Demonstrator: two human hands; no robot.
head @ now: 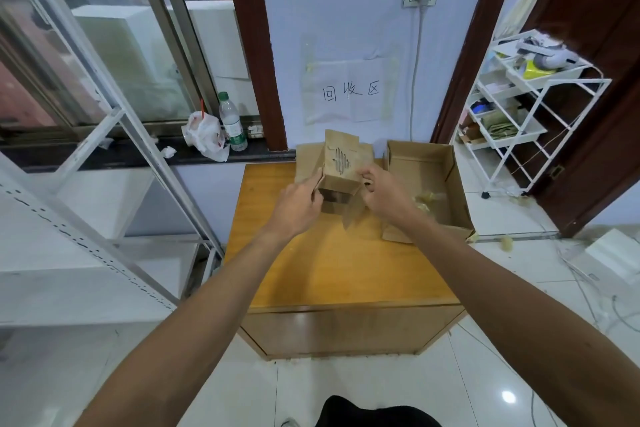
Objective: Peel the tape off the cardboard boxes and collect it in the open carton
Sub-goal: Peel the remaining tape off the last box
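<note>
A small brown cardboard box (341, 163) with a dark printed mark is held up above the far part of the wooden table (332, 263). My left hand (298, 208) grips its lower left edge. My right hand (382, 192) grips its right side, fingers curled at the edge. A strip of clear tape (351, 215) hangs down from the box's underside. To the right stands the open carton (453, 184) with crumpled tape (427, 199) lying inside. More flattened cardboard (306, 163) leans behind the held box.
A windowsill on the left carries a plastic bottle (232, 121) and a white bag (204, 135). A white wire rack (519, 114) stands at the right by the doorway. Metal shelving (86, 218) fills the left. Tape scraps (505, 243) and cables lie on the tiled floor.
</note>
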